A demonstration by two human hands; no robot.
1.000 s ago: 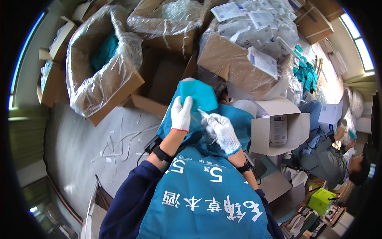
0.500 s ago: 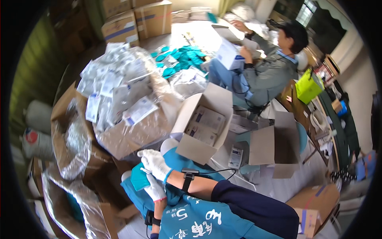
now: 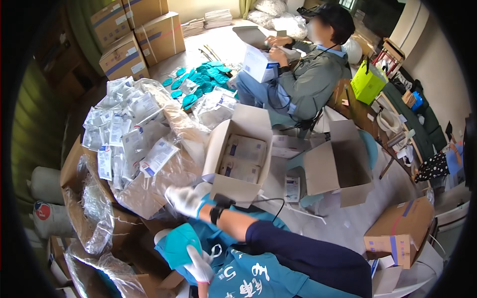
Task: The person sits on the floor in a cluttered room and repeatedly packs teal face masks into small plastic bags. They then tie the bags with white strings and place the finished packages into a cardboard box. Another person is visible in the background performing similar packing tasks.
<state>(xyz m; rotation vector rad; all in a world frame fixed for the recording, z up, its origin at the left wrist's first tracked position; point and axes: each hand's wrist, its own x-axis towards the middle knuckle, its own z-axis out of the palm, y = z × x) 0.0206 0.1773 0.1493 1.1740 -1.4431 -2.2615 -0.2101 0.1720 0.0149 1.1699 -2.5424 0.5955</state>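
My left hand [image 3: 200,266], in a white knit glove, grips a flat teal fabric piece [image 3: 179,245] over my lap, its thumb lying on top. A small white loop [image 3: 215,250] shows beside that hand. Stretched out ahead, my white-gloved right hand [image 3: 185,199] is at the near edge of a big heap of clear and white printed packets [image 3: 133,141]. Motion smears its fingers, so I cannot see whether it holds anything. The heap rises from a plastic-lined carton [image 3: 144,196].
An open carton [image 3: 222,151] with packed packets stands ahead, another open carton [image 3: 318,169] right of it. Teal pieces [image 3: 206,77] lie scattered farther off. A seated co-worker [image 3: 308,74] handles a white box [image 3: 259,64]. Plastic-lined cartons [image 3: 94,218] stand left; a closed carton [image 3: 397,228] sits right.
My right hand has left the teal piece and moved forward to the packet heap. My left hand keeps the piece, now lower. The whole view has shifted slightly.
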